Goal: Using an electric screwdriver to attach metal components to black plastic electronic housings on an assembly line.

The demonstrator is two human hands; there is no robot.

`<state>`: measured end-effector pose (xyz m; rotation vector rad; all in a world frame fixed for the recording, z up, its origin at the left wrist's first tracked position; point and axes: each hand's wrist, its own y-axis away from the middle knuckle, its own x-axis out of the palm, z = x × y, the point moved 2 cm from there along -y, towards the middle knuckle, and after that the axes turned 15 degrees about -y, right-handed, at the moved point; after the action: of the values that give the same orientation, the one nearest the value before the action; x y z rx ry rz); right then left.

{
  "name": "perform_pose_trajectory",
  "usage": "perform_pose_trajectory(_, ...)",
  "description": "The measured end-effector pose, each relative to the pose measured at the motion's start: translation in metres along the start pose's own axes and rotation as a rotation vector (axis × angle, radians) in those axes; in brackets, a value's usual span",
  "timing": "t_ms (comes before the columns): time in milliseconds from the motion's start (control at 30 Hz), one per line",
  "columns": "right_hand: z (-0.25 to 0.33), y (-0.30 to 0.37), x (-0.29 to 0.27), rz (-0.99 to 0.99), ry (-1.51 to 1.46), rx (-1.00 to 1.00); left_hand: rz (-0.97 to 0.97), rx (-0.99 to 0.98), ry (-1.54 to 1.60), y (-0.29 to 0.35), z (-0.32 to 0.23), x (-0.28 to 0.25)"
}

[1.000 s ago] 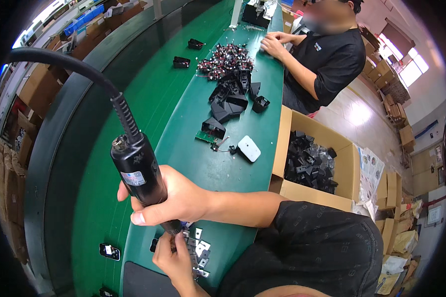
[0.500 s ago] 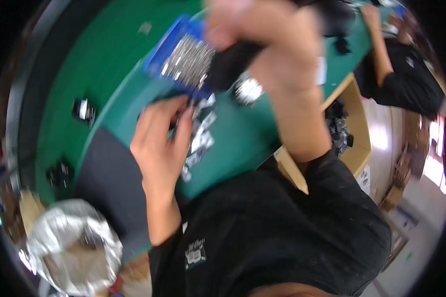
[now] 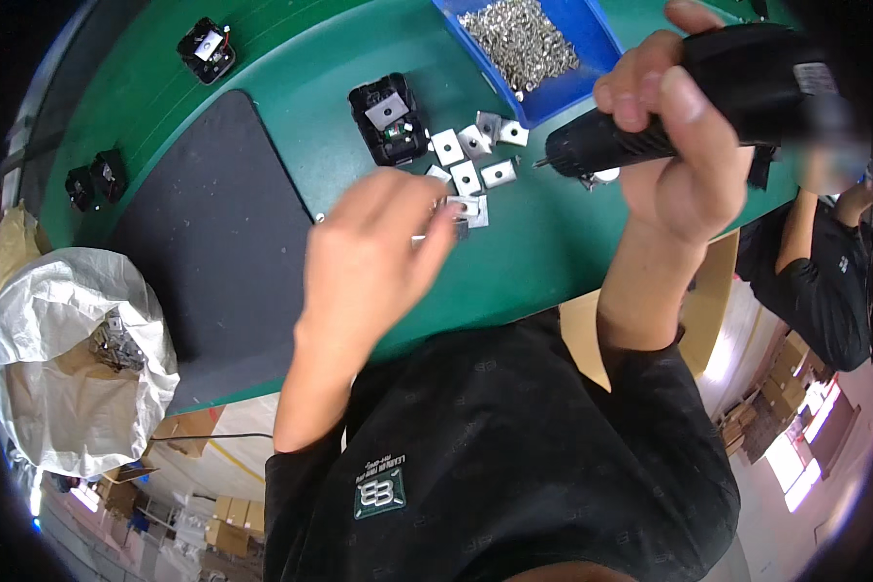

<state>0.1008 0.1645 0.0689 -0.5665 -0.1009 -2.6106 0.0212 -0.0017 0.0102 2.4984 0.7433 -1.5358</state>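
My right hand (image 3: 684,126) grips a black electric screwdriver (image 3: 640,136), its thin bit pointing left above the green table. My left hand (image 3: 383,233) reaches over a scatter of small metal plates (image 3: 466,177), each with a hole. Its thumb and fingers close about the edge of one metal plate (image 3: 467,206); the curled fingers partly hide the grip. Just beyond that hand lies an open black plastic housing (image 3: 390,121), with a metal plate and a small circuit board inside. A blue bin (image 3: 565,102) full of small silver screws (image 3: 521,47) stands farther off.
A dark mat (image 3: 228,252) covers the table's left part. More black housings (image 3: 207,50) sit on the green strip along the far side. At lower left is a silver-lined bag (image 3: 78,272). A cardboard box (image 3: 713,291) stands by my right arm; a co-worker (image 3: 810,262) is at right.
The view has shifted, bringing the black housing and plates into the open. My right hand with the screwdriver has moved away from the blue bin to its right. My left hand stays by the plates.
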Motion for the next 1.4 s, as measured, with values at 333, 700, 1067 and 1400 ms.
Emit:
perform_pose_trajectory(333, 0.010, -0.031, -0.027, 0.393, -0.052, -0.134, 0.111, 0.081, -0.141, -0.055, -0.034, 0.049)
perform_pose_trajectory(700, 0.022, -0.026, -0.038, 0.253, -0.343, 0.092, 0.096, 0.129, -0.053, -0.031, -0.041, 0.054)
perform_pose_trajectory(1067, 0.034, -0.016, -0.009, 0.436, -0.657, 0.253, 0.329, -0.130, 0.875, -0.001, -0.021, 0.042)
perform_pose_trajectory(1400, 0.034, -0.010, 0.000, 0.453, -0.755, 0.294, 0.263, -0.337, 1.510, 0.012, -0.016, 0.049)
